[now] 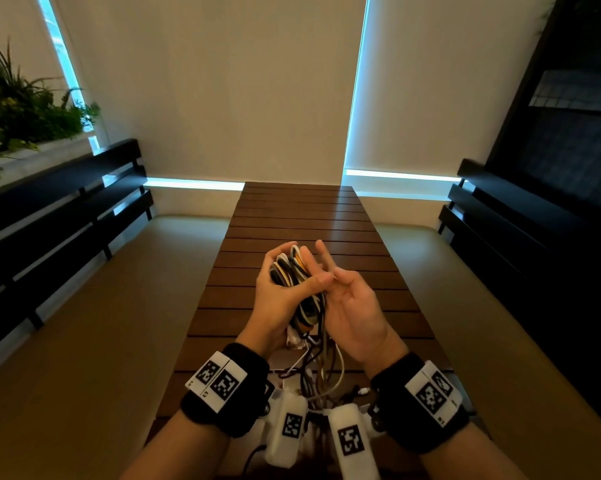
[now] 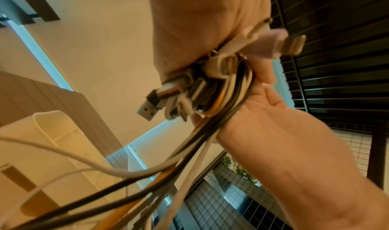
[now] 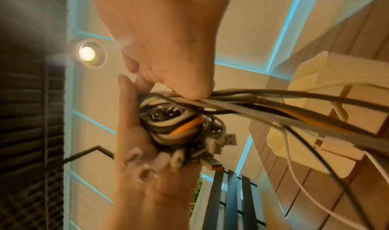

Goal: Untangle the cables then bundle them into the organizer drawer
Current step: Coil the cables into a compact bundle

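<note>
Left hand: the left hand [image 1: 281, 289] is curled round a coiled bundle of black, white and orange cables [image 1: 294, 268], thumb across its front, holding it up above the dark brown slatted wooden table [image 1: 302, 216].
Right hand: the right hand [image 1: 352, 303] lies palm-up just beside the coil, fingers loosely spread and mostly straight; the loose strands run against its palm, but whether any finger pinches them I cannot tell.
Loose tails: uncoiled strands hang from the bottom of the coil down toward the wrists, with grey and white USB plugs [image 2: 168, 94] sticking out under the left palm.
Drawer: the cream plastic organizer drawer with dividers [image 2: 48, 133] sits on the table below and nearer the body than the hands, seen in the wrist views only.
Key relation: the tails' long axis runs from the coil down toward the drawer; the right hand is nearer them.
Likely step: probably winding the remaining length onto the coil.
</note>
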Tool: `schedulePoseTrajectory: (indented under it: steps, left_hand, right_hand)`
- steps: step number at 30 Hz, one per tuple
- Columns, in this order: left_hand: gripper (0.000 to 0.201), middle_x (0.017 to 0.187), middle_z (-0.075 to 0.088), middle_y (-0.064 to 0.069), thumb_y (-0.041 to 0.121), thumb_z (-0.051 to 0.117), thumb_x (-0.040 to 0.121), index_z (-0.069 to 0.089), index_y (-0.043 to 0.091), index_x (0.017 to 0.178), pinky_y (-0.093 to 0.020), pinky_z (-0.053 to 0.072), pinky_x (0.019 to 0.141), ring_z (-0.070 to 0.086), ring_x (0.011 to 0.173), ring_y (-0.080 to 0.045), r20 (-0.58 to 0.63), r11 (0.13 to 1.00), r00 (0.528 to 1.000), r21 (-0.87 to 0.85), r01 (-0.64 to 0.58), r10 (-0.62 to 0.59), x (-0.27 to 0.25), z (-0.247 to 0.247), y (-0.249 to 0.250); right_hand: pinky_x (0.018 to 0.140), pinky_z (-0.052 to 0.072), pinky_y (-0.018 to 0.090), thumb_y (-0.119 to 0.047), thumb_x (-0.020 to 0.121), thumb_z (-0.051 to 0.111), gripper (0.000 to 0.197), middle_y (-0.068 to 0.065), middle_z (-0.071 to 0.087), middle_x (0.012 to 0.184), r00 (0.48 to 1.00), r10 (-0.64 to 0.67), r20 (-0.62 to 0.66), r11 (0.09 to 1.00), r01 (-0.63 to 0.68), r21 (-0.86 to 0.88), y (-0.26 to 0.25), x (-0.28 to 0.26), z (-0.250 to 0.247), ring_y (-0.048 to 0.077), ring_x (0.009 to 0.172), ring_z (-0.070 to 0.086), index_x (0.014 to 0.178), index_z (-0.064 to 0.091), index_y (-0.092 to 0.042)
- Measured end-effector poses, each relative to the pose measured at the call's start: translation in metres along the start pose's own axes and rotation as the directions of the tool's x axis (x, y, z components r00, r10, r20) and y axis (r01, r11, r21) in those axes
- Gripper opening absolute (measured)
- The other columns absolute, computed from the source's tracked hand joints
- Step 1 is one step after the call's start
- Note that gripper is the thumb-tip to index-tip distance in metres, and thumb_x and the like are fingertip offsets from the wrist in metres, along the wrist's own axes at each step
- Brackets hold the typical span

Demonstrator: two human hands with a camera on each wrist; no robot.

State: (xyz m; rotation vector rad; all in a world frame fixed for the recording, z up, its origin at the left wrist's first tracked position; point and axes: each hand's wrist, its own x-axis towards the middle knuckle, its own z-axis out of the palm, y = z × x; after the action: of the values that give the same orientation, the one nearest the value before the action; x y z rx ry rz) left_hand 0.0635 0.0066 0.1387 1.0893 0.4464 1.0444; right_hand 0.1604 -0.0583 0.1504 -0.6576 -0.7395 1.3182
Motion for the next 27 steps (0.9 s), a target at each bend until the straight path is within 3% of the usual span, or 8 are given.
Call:
schedulePoseTrajectory:
  steps: [4, 8, 13, 16, 18, 20, 23, 27]
  left_hand:
    - [0.066, 0.111, 0.063, -0.029, -0.010, 0.077, 0.061, 0.051, 0.013, 0.118, -0.034, 0.055, 0.080, 0.066, 0.101, -0.032, 0.062, 0.998, 0.996, 0.016, -0.060, 0.059, 0.001, -0.004, -0.013]
    - [0.049, 0.089, 0.065, -0.017, -0.018, 0.070, 0.066, 0.055, 0.011, 0.102, -0.028, 0.055, 0.069, 0.066, 0.080, -0.018, -0.010, 0.979, 0.987, 0.130, -0.157, 0.159, 0.002, 0.001, -0.016]
    - [0.050, 0.077, 0.064, -0.004, -0.024, 0.063, 0.070, 0.052, 0.017, 0.096, -0.033, 0.059, 0.067, 0.067, 0.069, -0.014, -0.012, 0.950, 0.976, 0.230, -0.210, 0.219, 0.008, -0.002, 0.000]
    - [0.049, 0.085, 0.061, -0.010, -0.020, 0.066, 0.071, 0.050, 0.018, 0.097, -0.030, 0.059, 0.068, 0.068, 0.071, -0.012, 0.010, 0.917, 0.958, 0.287, -0.278, 0.287, 0.011, -0.009, 0.008]
    - [0.046, 0.086, 0.061, -0.011, -0.014, 0.071, 0.069, 0.051, 0.018, 0.096, -0.034, 0.059, 0.070, 0.067, 0.073, -0.016, 0.033, 0.900, 0.946, 0.301, -0.316, 0.321, 0.011, -0.007, 0.008]
    - [0.043, 0.086, 0.062, -0.015, -0.001, 0.076, 0.065, 0.053, 0.021, 0.094, -0.043, 0.058, 0.073, 0.066, 0.077, -0.027, 0.077, 0.893, 0.943, 0.304, -0.331, 0.324, 0.006, 0.000, 0.004]
    - [0.044, 0.084, 0.062, -0.016, 0.008, 0.079, 0.061, 0.054, 0.016, 0.096, -0.046, 0.056, 0.077, 0.064, 0.078, -0.031, 0.153, 0.933, 0.958, 0.234, -0.273, 0.241, -0.003, 0.008, -0.003]
    - [0.051, 0.074, 0.060, -0.010, -0.005, 0.073, 0.055, 0.051, 0.008, 0.099, -0.035, 0.054, 0.071, 0.061, 0.069, -0.021, 0.228, 0.990, 0.972, 0.115, -0.076, 0.049, -0.014, 0.006, -0.010]
  right_hand:
    - [0.108, 0.036, 0.036, -0.022, 0.089, 0.021, 0.054, -0.008, 0.030, 0.151, 0.998, 0.053, -0.037, 0.999, -0.053, 0.014, -0.006, 0.001, -0.002, 0.016, 0.134, 0.036, 0.105, 0.072, -0.015]
    - [0.101, 0.039, 0.032, -0.025, 0.091, 0.019, 0.055, -0.007, 0.036, 0.148, 0.998, 0.051, -0.039, 0.998, -0.051, -0.020, -0.006, -0.002, 0.001, 0.013, 0.130, 0.039, 0.111, 0.068, -0.013]
    - [0.078, 0.044, 0.031, -0.025, 0.088, 0.041, 0.031, 0.005, 0.064, 0.105, 0.918, -0.046, -0.393, 0.999, 0.045, -0.012, -0.023, -0.001, -0.012, 0.019, 0.098, 0.058, 0.099, 0.067, -0.014]
    - [0.058, 0.036, 0.028, -0.037, 0.096, 0.034, 0.045, 0.002, 0.060, 0.070, 0.842, -0.027, -0.539, 0.877, -0.239, -0.416, -0.028, -0.012, -0.023, 0.014, 0.062, 0.052, 0.068, 0.059, -0.013]
    - [0.054, 0.033, 0.025, -0.061, 0.093, 0.014, 0.076, 0.004, 0.062, 0.064, 0.853, 0.231, -0.468, 0.715, -0.475, -0.513, -0.018, -0.019, -0.024, 0.014, 0.052, 0.052, 0.066, 0.062, -0.009]
    - [0.053, 0.033, 0.025, -0.075, 0.083, 0.005, 0.094, 0.011, 0.069, 0.080, 0.779, 0.466, -0.418, 0.659, -0.622, -0.424, 0.001, -0.017, -0.031, 0.016, 0.054, 0.059, 0.078, 0.067, -0.004]
    - [0.062, 0.048, 0.028, -0.080, 0.076, 0.030, 0.091, 0.018, 0.068, 0.104, 0.723, 0.590, -0.360, 0.741, -0.661, -0.114, 0.016, -0.006, -0.041, 0.026, 0.078, 0.066, 0.105, 0.067, -0.002]
    - [0.082, 0.052, 0.041, -0.030, 0.070, 0.065, 0.040, 0.019, 0.068, 0.092, 0.749, 0.553, -0.365, 0.830, -0.534, 0.163, 0.000, -0.003, -0.040, 0.031, 0.083, 0.065, 0.101, 0.067, -0.004]
